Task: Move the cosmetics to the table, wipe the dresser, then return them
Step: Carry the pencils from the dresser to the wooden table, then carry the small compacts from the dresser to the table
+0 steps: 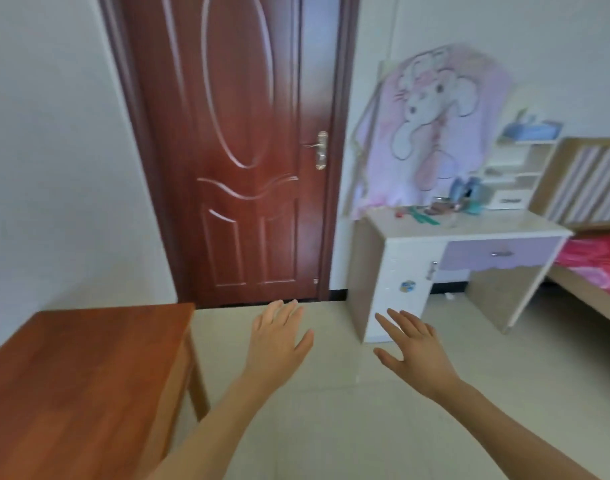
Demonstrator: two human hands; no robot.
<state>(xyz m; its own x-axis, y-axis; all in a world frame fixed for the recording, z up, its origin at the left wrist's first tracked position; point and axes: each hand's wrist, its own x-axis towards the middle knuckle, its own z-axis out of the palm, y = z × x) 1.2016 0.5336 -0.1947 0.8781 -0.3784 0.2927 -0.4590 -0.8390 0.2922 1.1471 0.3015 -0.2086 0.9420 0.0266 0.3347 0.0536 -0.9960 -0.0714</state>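
View: head camera, the only one supplied; the picture is somewhat blurred.
Step in hand: judged to be the very start, since nothing is carried and nothing is seen on the reddish-brown wooden table [89,375] at the lower left.
Cosmetics: a cluster of small blue, green and red cosmetics [438,209] is seen on top of the white dresser with a lilac drawer [487,225], at the right and well apart from both hands; single items cannot be told.
Next move: the dresser would have to be approached and an item grasped, then carried back to the table.
Left hand [279,341]: held out forward over the pale floor, palm down, fingers straight and spread; nothing is held.
Right hand [412,348]: likewise extended, fingers splayed and released, angled toward the dresser; nothing is held.
Surroundings: a dark red panelled door [234,150] is seen between table and dresser, and a pink cloth with a cartoon drawing [435,126] behind the dresser.
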